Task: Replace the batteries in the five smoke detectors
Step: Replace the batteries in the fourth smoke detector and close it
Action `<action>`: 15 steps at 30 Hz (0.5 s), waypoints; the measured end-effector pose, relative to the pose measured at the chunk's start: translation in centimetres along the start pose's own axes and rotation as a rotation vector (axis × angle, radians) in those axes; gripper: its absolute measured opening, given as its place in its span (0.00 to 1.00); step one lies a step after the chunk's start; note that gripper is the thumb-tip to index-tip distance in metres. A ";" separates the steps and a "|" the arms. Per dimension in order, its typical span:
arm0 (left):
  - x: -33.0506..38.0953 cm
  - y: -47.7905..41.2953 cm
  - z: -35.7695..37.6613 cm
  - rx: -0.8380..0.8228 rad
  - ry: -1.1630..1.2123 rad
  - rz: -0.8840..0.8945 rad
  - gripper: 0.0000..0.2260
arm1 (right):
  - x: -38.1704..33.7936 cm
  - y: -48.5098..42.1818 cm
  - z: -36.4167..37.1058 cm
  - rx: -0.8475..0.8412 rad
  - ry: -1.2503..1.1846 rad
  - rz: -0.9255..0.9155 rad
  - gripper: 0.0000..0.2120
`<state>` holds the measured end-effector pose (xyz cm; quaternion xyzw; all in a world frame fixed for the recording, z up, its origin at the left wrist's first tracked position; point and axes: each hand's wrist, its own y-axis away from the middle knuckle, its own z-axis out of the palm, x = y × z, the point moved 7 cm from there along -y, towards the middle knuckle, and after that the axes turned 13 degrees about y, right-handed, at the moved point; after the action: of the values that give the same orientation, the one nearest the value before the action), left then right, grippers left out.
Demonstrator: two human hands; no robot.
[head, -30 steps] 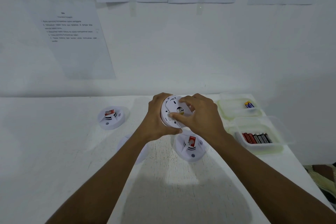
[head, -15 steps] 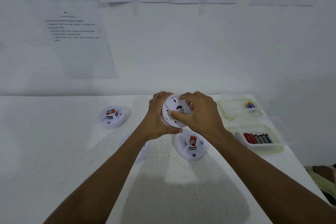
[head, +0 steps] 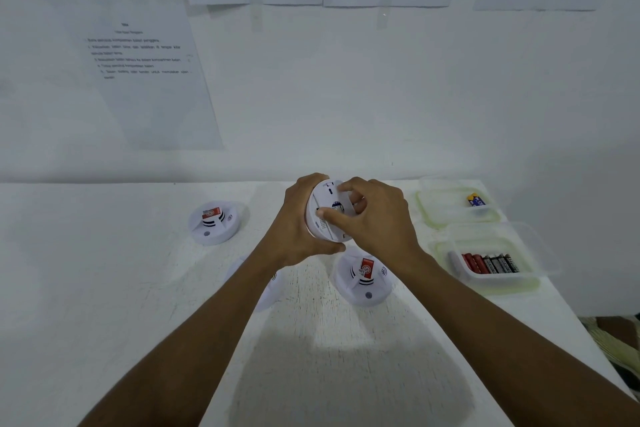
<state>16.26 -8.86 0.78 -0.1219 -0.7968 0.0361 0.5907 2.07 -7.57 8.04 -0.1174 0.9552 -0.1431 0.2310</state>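
Here, left hand [head: 298, 220] and right hand [head: 379, 224] clutching one detector [head: 328, 198], three detectors [head: 214, 224] [head: 363, 284] [head: 269, 292] on table [head: 104, 288], two battery trays [head: 448, 215] [head: 495, 282].

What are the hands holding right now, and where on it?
One smoke detector: the left hand grips its rim, and the right hand pinches at its back face with thumb and fingers.

Open tabletop [head: 86, 288] far left and along near edge; left detector [head: 214, 222], half-hidden detector [head: 272, 295] and near detector [head: 363, 276] crowd the middle; far tub [head: 446, 204] and near tub [head: 491, 286] line the right edge; wall [head: 346, 97] close behind.
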 end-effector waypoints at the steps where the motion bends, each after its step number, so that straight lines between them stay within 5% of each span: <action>1: 0.3 0.0 -0.1 0.007 -0.026 0.017 0.43 | 0.1 0.0 0.1 0.001 -0.015 0.014 0.28; 5: 0.7 0.1 0.0 0.021 0.016 0.041 0.54 | 0.4 0.1 0.5 0.000 -0.056 0.063 0.27; 10: 0.5 0.7 0.3 -0.015 -0.010 0.020 0.36 | 0.9 0.1 0.7 -0.005 -0.140 0.143 0.26; 15: 0.8 0.7 -0.1 0.000 -0.035 0.084 0.37 | 1.2 0.2 1.5 -0.030 -0.214 0.195 0.23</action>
<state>16.23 -7.97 1.40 -0.1547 -0.8012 0.0630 0.5747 1.67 -8.06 6.20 -0.0419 0.9340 -0.0925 0.3426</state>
